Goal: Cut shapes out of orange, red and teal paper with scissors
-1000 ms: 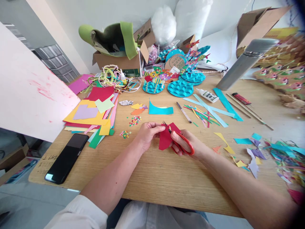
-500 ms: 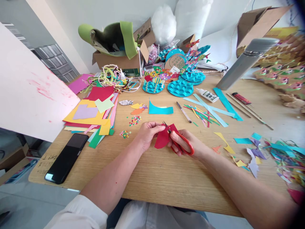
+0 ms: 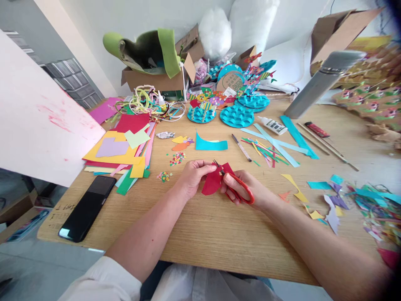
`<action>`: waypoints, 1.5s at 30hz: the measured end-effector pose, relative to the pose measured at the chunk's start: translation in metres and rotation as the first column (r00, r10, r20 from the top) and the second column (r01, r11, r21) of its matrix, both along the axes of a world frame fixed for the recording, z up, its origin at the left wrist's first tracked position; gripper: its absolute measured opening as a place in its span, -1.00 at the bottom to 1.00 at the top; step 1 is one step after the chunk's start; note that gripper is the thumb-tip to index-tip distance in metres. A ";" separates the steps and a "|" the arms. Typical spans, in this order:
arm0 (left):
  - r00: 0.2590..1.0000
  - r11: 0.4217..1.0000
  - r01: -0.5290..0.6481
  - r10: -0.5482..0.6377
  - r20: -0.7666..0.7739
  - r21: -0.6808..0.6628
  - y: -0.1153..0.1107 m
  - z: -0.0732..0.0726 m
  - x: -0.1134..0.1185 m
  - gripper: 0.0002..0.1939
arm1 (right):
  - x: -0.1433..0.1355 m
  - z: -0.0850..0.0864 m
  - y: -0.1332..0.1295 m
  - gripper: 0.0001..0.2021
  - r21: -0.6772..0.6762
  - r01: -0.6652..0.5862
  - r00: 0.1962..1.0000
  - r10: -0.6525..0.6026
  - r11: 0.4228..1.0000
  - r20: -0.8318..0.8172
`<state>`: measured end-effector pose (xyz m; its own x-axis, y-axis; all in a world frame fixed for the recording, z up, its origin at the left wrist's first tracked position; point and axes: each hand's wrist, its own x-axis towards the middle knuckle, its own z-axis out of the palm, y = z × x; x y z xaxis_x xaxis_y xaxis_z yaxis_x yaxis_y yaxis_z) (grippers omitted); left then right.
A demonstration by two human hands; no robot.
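Note:
Near the middle of the table, my left hand pinches a piece of red paper at its upper left edge. My right hand is closed around the red-handled scissors, whose dark blades point up and left across the paper. Beyond my hands lie a blue paper piece, yellow and orange paper shapes and small coloured paper bits. Where the blades cross the paper, my fingers partly cover it.
A phone and stacked coloured paper lie left. Paper strips, a glue bottle, a leaning grey flask and scraps are right. Blue scalloped discs stand behind.
The red paper has tilted slightly, its lower edge shifting a little left. The scissors and my right hand have moved very slightly left; my left hand keeps its hold.

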<state>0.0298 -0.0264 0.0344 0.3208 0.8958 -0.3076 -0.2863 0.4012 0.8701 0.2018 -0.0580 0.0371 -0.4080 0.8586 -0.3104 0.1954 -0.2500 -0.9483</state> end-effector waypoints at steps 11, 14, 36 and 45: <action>0.999 0.999 -0.034 0.034 -0.004 -0.029 0.000 0.003 0.001 -0.77 | 0.001 0.000 0.001 -0.28 -0.010 -0.029 1.000 0.028 1.000 0.000; 1.000 0.999 -0.014 0.013 -0.013 -0.034 0.001 0.003 -0.001 -0.76 | 0.001 0.002 0.002 -0.27 -0.044 -0.026 1.000 0.026 0.999 -0.001; 0.997 0.997 0.067 -0.068 -0.023 -0.030 0.007 -0.001 -0.008 -0.75 | 0.006 0.003 0.002 -0.31 -0.010 -0.068 0.998 0.068 0.998 0.010; 0.997 0.996 0.064 -0.066 -0.031 -0.056 0.008 0.001 -0.009 -0.70 | 0.005 0.005 0.004 -0.28 -0.025 -0.061 0.997 0.062 0.998 0.044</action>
<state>0.0208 -0.0189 0.0351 0.3665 0.8551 -0.3666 -0.2300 0.4651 0.8549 0.2067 -0.0544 0.0417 -0.4450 0.8248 -0.3489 0.2527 -0.2582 -0.9325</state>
